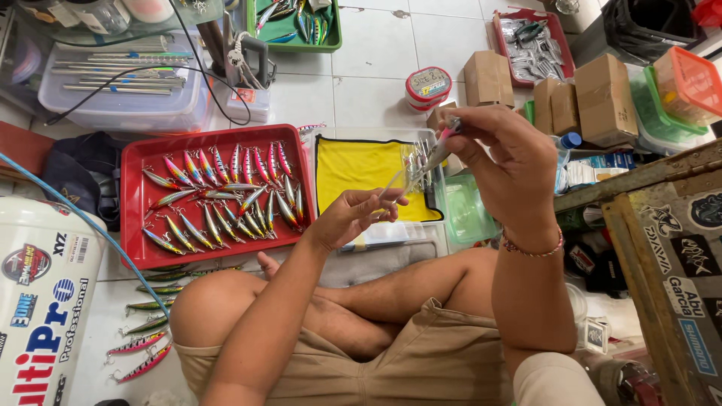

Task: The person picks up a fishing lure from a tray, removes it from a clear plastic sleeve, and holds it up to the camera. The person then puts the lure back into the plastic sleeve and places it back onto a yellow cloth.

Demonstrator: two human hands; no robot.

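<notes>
Person seated cross-legged on a tiled floor (376, 60), both hands raised over the knees.

Left hand (350, 216): fingers curled, thumb and forefinger pinching the near end of a clear lure (406, 177), which slants up and to the right between the two hands.

Right hand (505, 162): closed around a thin tool (445, 139) with a pink grip, tip pointing down-left and meeting the far end of the lure. Whether the tip touches a hook or a ring cannot be told. Beaded bracelet (532, 249) on this wrist.

The lure is held in the air, in front of a yellow cloth (357, 169) that lies on a clear box beyond the knees.

Left of the cloth: red tray (135, 162) on the floor, filled with painted lures in rows, mostly pink, green and silver. More lures (143, 346) lie loose on the floor near the left knee. Near left: white bucket (41, 316).

Far centre: green tray (331, 37) with lures. Far right: second red tray (560, 41) with small packets, and brown cartons (602, 98) beside it. Right edge: wooden frame (654, 248) covered in stickers.
</notes>
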